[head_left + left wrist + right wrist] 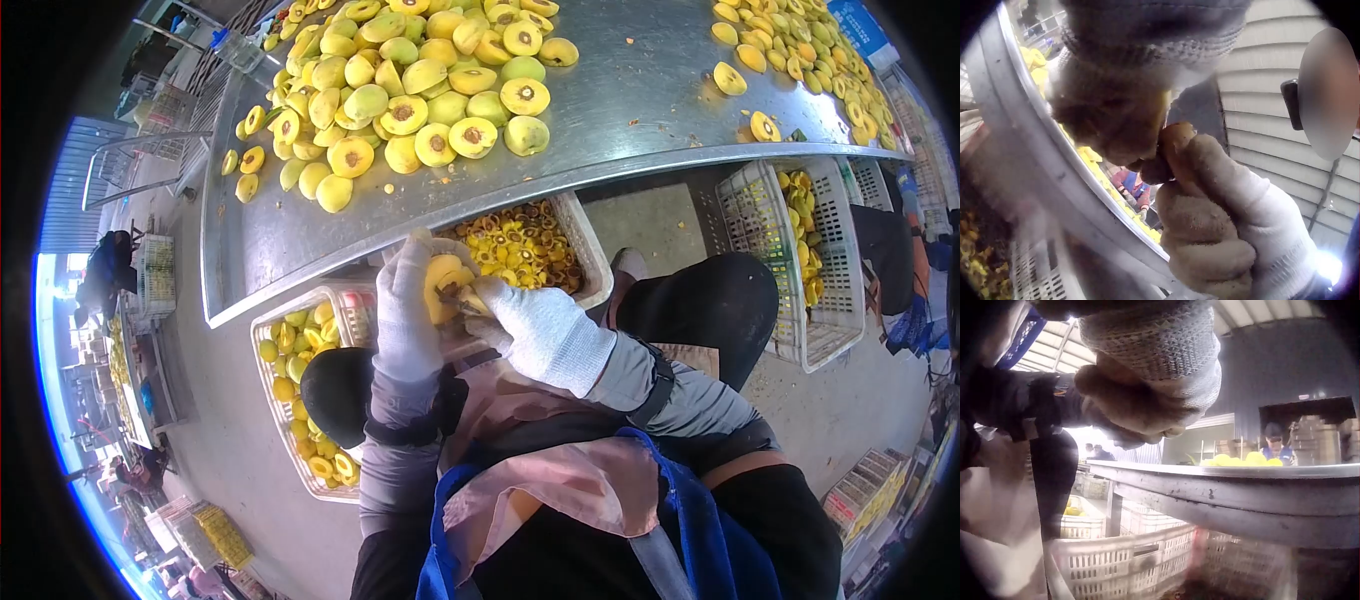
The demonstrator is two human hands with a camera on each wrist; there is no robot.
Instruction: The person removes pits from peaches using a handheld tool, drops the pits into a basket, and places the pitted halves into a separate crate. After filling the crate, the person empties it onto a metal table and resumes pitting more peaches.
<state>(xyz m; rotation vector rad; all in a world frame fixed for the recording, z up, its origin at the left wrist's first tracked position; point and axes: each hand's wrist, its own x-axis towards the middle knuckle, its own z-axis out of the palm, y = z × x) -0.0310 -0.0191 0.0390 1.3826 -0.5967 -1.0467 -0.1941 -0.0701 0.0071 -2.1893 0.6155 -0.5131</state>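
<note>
My gloved left hand (408, 310) holds a halved yellow fruit (440, 285) in front of my lap, near the table's edge. The fingers of my gloved right hand (550, 338) are at the dark centre of that fruit. In the left wrist view, my right hand (1229, 219) is curled round a small object, mostly hidden, with a dark part (1157, 169) between the hands; what it is I cannot tell. The left hand (1116, 94) is close above, blurred. Curled fingers of my right hand (1147, 375) fill the top of the right wrist view.
A metal table (600, 120) bears a large pile of halved fruits (400, 80) and another pile (810, 50) at right. Below its edge, a crate (592, 250) holds dark-centred pieces. Fruit halves lie in a crate (262, 370) at left; another crate (835, 250) stands at right.
</note>
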